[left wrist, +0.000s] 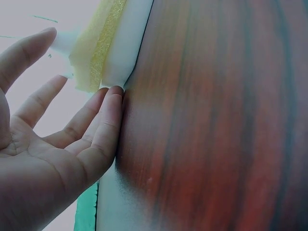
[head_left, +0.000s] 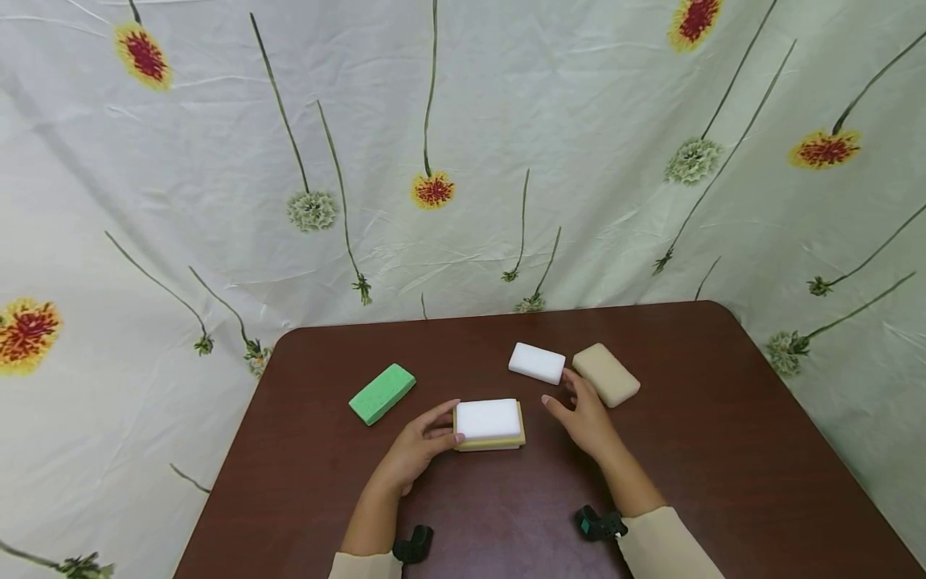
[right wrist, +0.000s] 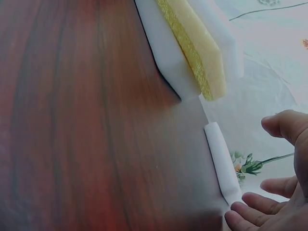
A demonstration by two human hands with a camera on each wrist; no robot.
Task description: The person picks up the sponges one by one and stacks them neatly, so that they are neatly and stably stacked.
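On the table stands a stack: a white sponge block (head_left: 488, 419) on top, a yellow sponge (head_left: 499, 443) in the middle, and another white block (left wrist: 129, 43) beneath. My left hand (head_left: 415, 450) is at the stack's left end, fingertips touching it low down and thumb by the front corner. Behind and to the right lies a loose white sponge block (head_left: 537, 363). My right hand (head_left: 587, 418) reaches beside its right corner, fingers loosely extended and thumb apart; the right wrist view shows the fingertips close to the block's end. Whether they touch it I cannot tell.
A beige sponge (head_left: 606, 375) lies just right of the loose white block, by my right fingers. A green sponge (head_left: 382, 394) lies to the left behind my left hand. The dark red-brown table (head_left: 731, 450) ends at a flowered curtain (head_left: 477, 241).
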